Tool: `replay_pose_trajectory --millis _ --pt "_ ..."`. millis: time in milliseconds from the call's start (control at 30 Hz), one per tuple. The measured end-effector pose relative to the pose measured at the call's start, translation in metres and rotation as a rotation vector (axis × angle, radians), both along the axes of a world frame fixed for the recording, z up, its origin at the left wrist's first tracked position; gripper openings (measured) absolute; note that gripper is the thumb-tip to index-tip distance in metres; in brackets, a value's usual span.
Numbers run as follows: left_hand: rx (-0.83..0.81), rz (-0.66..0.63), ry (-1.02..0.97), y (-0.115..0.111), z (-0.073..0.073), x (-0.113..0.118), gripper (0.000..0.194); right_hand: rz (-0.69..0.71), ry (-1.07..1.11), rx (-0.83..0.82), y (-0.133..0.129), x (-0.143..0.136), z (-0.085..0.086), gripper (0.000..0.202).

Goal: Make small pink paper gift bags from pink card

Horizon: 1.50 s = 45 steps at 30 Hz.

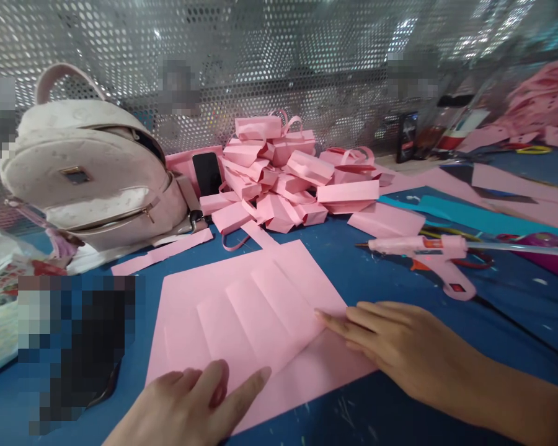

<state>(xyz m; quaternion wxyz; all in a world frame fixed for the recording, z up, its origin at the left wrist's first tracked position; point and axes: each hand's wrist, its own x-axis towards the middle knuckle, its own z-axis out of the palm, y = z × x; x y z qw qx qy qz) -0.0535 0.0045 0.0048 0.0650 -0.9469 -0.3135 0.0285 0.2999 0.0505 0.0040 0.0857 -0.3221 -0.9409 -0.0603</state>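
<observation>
A creased piece of pink paper (pixel 253 316), marked by several parallel folds, lies at a slant on a larger pink sheet (pixel 302 260). My left hand (pixel 190 402) rests at the lower edge of the creased piece, its index finger stretched out and the others bent; I see nothing held in it. At the right corner of that piece, my right hand (pixel 395 341) touches the paper with its fingertips, fingers extended and holding nothing. Beyond my right hand lies a pink glue gun (pixel 423 248) with a clear glue stick in its back.
Folded pink paper pieces (pixel 279 179) are heaped at the back, beside a black phone (pixel 206 174). A white backpack (pixel 93 173) stands at left, near a plastic bag (pixel 0 291). Teal strips (pixel 474 214) lie at right. A perforated metal panel (pixel 270 49) closes the back.
</observation>
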Motion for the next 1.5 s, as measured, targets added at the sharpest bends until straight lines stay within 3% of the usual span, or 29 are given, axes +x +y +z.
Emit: replay_pose_trajectory --millis 100,200,267,367,533,800,933,1033,1133,1267,1500 --pt "-0.129 0.059 -0.203 0.006 0.002 -0.004 0.061 0.004 0.015 -0.095 0.004 -0.007 0.016 0.036" --pt "-0.430 0.205 -0.436 0.011 0.012 -0.005 0.027 0.001 0.109 -0.192 0.013 -0.020 0.032 0.033" --pt "-0.571 0.278 -0.492 0.012 0.021 -0.003 0.026 0.038 0.189 -0.228 0.020 -0.031 0.036 0.031" --pt "-0.595 0.331 -0.488 0.008 0.029 0.001 0.033 0.123 0.182 -0.358 0.031 -0.048 0.030 0.022" --pt "-0.454 0.300 -0.426 -0.008 0.024 0.003 0.032 0.190 0.086 -0.384 0.039 -0.063 0.017 0.022" --pt "0.030 0.294 -0.195 -0.023 -0.005 -0.004 0.033 0.176 -0.012 -0.116 0.036 -0.065 0.007 0.012" --pt "0.210 0.245 -0.075 -0.020 0.002 0.001 0.031 0.205 0.029 0.058 0.032 -0.068 0.013 0.007" --pt "0.234 0.063 -0.023 -0.016 0.016 0.009 0.061 0.388 0.115 0.243 0.026 -0.072 0.015 0.014" --pt "0.207 -0.037 -0.015 -0.013 0.022 0.013 0.061 0.502 0.127 0.250 0.020 -0.070 0.013 0.017" --pt "0.240 -0.003 -0.043 -0.018 0.015 0.008 0.048 0.438 0.075 0.180 0.018 -0.052 0.009 0.025" --pt "0.345 0.122 -0.047 -0.053 -0.005 -0.016 0.047 0.318 0.004 0.270 0.026 -0.016 0.011 0.041"
